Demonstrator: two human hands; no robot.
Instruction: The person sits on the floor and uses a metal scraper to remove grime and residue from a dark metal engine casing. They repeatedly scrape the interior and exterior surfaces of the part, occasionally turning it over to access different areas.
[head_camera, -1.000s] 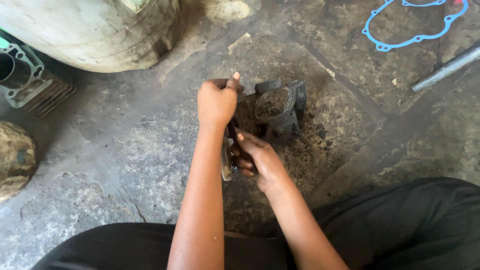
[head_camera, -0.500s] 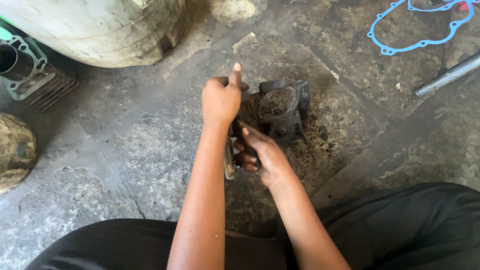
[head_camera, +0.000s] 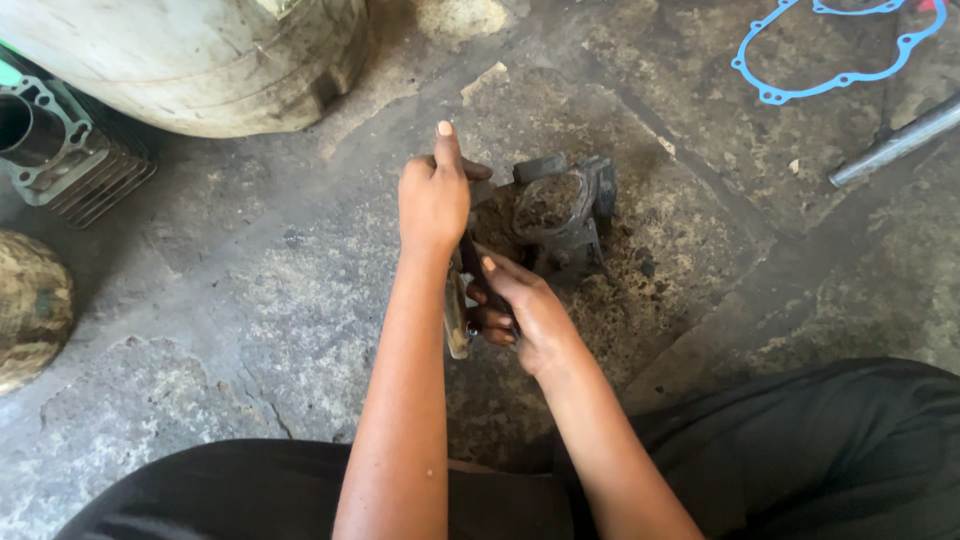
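A dirty, dark metal engine part (head_camera: 560, 212) lies on the concrete floor (head_camera: 250, 300), caked with brown grime. My left hand (head_camera: 433, 195) grips its left side, thumb pointing up. My right hand (head_camera: 515, 305) is closed round the handle of a slim hand tool (head_camera: 458, 300), held just below and left of the part. The tool's tip is hidden between my two hands. Loose brown dirt is scattered on the floor beside the part.
A large pale drum (head_camera: 200, 55) stands at top left. A finned engine cylinder (head_camera: 55, 150) lies at the left edge, a round brownish object (head_camera: 30, 305) below it. A blue gasket (head_camera: 830, 50) and a metal rod (head_camera: 895, 140) lie top right. My dark-trousered legs fill the bottom.
Both hands have stayed on the part and the tool with only slight shifts. My left thumb now points more upright. The view has drifted a little.
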